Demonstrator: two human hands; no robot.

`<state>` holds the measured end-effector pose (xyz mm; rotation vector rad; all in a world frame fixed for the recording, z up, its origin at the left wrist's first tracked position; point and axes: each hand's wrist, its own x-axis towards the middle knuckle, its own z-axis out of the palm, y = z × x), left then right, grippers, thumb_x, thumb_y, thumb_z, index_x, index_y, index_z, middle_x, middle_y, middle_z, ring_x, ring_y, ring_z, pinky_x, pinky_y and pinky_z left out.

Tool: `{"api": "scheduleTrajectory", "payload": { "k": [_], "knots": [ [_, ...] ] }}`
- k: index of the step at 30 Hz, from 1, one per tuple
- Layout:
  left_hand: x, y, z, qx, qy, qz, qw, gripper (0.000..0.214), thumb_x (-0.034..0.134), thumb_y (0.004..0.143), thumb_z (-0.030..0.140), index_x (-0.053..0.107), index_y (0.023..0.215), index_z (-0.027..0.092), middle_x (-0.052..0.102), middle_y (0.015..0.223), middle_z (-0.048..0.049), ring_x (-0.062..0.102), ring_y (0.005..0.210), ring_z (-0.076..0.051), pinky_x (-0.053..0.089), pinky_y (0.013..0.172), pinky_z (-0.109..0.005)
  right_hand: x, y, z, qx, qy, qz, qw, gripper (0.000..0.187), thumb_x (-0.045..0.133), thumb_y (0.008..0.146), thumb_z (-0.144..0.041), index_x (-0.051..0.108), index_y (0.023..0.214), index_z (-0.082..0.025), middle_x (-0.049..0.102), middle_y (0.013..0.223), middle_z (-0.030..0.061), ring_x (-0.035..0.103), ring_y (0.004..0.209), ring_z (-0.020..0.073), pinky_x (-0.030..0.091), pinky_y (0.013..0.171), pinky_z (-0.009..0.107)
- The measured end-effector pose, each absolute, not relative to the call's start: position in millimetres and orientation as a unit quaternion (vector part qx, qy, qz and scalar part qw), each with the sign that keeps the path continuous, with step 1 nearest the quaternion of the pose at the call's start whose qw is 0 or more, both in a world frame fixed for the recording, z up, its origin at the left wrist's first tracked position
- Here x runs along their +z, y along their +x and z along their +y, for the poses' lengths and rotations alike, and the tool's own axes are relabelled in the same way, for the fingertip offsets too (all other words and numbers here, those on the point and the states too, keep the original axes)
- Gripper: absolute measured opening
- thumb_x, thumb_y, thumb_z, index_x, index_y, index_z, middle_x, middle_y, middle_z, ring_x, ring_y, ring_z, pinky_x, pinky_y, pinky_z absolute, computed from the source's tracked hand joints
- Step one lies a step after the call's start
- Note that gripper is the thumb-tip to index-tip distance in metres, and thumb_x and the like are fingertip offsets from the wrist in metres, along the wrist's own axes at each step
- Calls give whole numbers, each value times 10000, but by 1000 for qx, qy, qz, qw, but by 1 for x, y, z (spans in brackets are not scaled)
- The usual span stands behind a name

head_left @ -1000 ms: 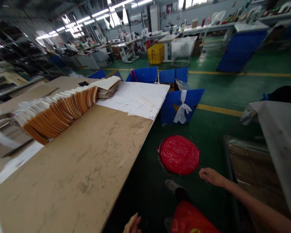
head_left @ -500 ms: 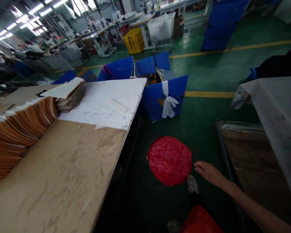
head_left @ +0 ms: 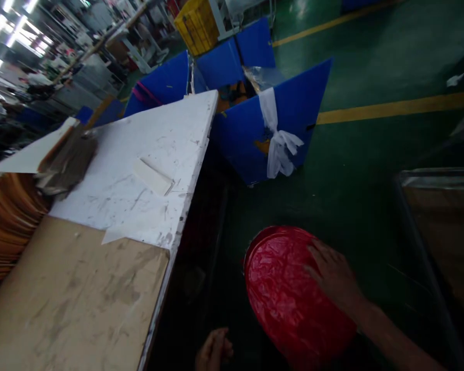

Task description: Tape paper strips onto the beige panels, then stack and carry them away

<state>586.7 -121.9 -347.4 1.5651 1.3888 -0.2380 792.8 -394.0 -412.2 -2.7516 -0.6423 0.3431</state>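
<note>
My right hand (head_left: pixel 332 273) lies with spread fingers on the upper right of a round red plastic-covered lid (head_left: pixel 284 293), which looks tilted. Its lower edge is lost in shadow. My left hand (head_left: pixel 213 350) shows at the bottom edge with loosely curled fingers, holding nothing visible. It is close to the dark gap below the edge of a wooden work table (head_left: pixel 73 293). The table's far end is covered by a scuffed white sheet (head_left: pixel 139 175). A stack of tan-edged flat pieces (head_left: pixel 7 221) sits at the left edge of the view.
Beyond the table corner stands an open blue corrugated plastic box (head_left: pixel 263 129), its flaps up and a white strip (head_left: pixel 278 139) tied on it. A brown-edged panel (head_left: pixel 441 242) stands at the right. Green floor with yellow lines (head_left: pixel 394 112) stretches behind.
My right hand has moved from beside the red lid onto it. The lid now looks larger and tilted. The view has swung down and to the right.
</note>
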Motion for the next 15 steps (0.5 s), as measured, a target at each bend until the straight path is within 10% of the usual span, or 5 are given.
{"api": "scheduleTrajectory", "payload": {
  "k": [7,15],
  "knots": [
    [-442,649,-84,-142,662,551,488,640,527,524,732,600,766,144,606,652,-22,571,643,-166,451,571,-282,-461,816,-358,16,-979,-150,139,526,351,857,-377,311,1311,-114,320,1352,174,358,1158,351,296,918,525],
    [-381,727,-34,-136,664,544,494,299,520,767,446,524,1022,290,575,1072,-60,559,893,-209,492,660,-376,-482,801,-373,139,-939,-138,282,411,488,782,-430,480,1179,-323,511,1182,110,452,1080,366,361,836,577]
  ]
}}
